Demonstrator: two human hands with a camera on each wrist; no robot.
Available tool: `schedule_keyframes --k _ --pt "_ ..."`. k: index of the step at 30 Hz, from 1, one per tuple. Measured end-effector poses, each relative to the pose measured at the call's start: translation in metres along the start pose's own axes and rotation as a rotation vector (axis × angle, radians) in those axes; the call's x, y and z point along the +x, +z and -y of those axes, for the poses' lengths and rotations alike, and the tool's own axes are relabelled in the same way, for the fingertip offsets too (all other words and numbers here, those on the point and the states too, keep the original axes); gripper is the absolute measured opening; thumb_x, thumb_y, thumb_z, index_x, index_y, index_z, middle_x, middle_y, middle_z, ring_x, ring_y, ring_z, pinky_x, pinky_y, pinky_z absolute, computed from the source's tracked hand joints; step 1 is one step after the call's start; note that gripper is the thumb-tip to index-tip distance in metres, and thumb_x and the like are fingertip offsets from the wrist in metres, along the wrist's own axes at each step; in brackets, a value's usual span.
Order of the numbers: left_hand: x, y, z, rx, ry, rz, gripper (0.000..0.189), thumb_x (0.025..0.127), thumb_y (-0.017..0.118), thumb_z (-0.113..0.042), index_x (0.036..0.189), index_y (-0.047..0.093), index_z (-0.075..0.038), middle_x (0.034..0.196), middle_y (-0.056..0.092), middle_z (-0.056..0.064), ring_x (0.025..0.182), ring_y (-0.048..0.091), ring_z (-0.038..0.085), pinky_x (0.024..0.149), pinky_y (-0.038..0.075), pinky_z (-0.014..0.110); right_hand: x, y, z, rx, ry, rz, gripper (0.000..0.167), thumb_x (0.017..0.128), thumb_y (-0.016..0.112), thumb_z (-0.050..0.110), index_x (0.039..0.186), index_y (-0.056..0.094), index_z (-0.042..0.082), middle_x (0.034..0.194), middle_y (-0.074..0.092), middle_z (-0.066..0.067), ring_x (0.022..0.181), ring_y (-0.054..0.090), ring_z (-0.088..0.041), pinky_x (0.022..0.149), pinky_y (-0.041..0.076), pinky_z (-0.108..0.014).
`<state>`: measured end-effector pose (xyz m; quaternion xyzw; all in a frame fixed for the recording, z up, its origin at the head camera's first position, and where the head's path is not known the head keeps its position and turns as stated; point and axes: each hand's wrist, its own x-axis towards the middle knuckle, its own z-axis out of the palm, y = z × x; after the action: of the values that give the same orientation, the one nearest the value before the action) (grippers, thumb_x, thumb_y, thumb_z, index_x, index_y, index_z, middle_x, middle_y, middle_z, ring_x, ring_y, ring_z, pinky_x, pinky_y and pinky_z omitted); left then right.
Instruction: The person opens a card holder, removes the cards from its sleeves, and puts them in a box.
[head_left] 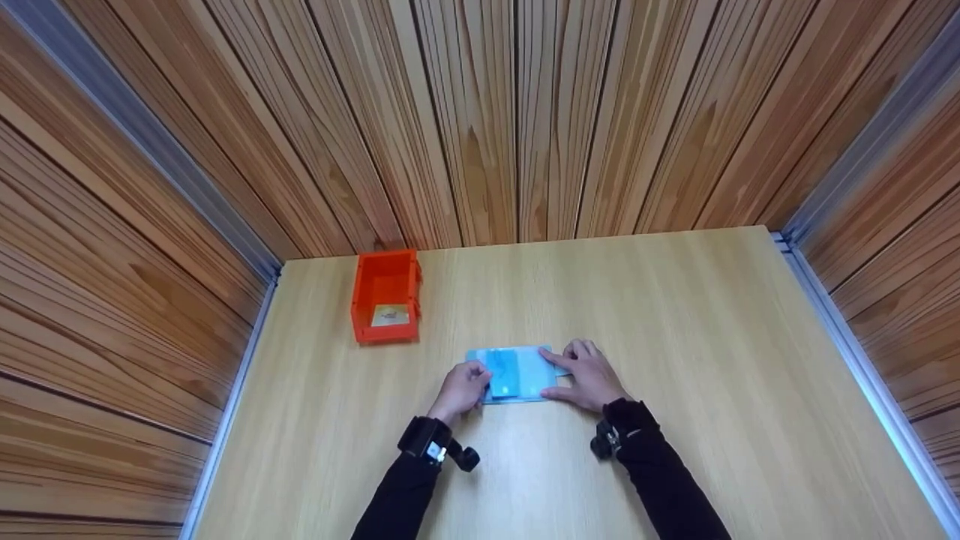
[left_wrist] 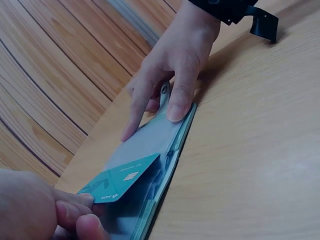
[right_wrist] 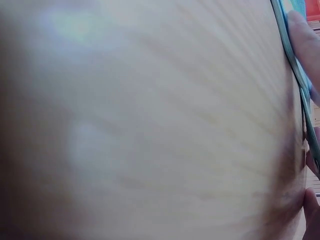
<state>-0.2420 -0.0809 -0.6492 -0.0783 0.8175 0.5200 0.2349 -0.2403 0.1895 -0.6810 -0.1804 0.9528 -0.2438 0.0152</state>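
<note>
A light-blue card holder [head_left: 534, 375] with clear sleeves lies spread on the table. My left hand [head_left: 461, 388] is at its left side, pinching a teal bank card [left_wrist: 120, 180] by one end. The card slants over the sleeves, its chip and print facing up. On the right side of the holder, my right hand [head_left: 589, 377] presses with thumb and forefinger spread apart. A snap tab [left_wrist: 164, 92] sticks out under that hand. In the right wrist view, only the holder's edge [right_wrist: 287, 45] and parts of the fingers show at the right border.
An orange bin [head_left: 385, 334] stands at the back left of the wooden table [head_left: 675, 315], with a small yellowish card [head_left: 390, 314] inside. Wood-plank walls [head_left: 487, 150] enclose the table on the back and sides, with metal rails [head_left: 862, 345] along the side edges.
</note>
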Motion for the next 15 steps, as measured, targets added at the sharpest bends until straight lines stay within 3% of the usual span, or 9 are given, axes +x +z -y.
schedule_keyframes --k 4,8,15 --pt "-0.002 -0.005 0.002 0.008 -0.010 -0.002 0.018 0.108 0.054 -0.022 0.099 0.064 -0.011 0.075 0.054 -0.002 0.059 0.050 0.014 0.051 0.037 0.026 0.001 0.000 -0.001 -0.003 0.010 0.010 0.081 0.078 0.083 0.059 0.149 0.056 0.029 0.105 0.045 -0.002 0.100 0.039 -0.022 0.086 0.034 -0.036" --pt "-0.003 -0.008 0.004 0.006 0.028 0.002 0.017 0.108 0.055 -0.020 0.097 0.064 -0.010 0.075 0.053 -0.002 0.057 0.050 0.013 0.048 0.036 0.025 0.001 -0.001 -0.001 0.000 0.020 0.020 0.082 0.078 0.082 0.060 0.149 0.055 0.030 0.105 0.044 -0.001 0.101 0.039 -0.021 0.086 0.033 -0.035" --pt "-0.005 -0.019 0.002 -0.069 0.067 -0.001 0.016 0.107 0.055 -0.018 0.095 0.062 -0.010 0.072 0.050 -0.004 0.056 0.048 0.011 0.050 0.040 0.023 0.001 -0.001 -0.001 0.006 0.022 0.025 0.081 0.079 0.082 0.059 0.149 0.056 0.029 0.105 0.044 -0.001 0.102 0.038 -0.022 0.087 0.033 -0.036"
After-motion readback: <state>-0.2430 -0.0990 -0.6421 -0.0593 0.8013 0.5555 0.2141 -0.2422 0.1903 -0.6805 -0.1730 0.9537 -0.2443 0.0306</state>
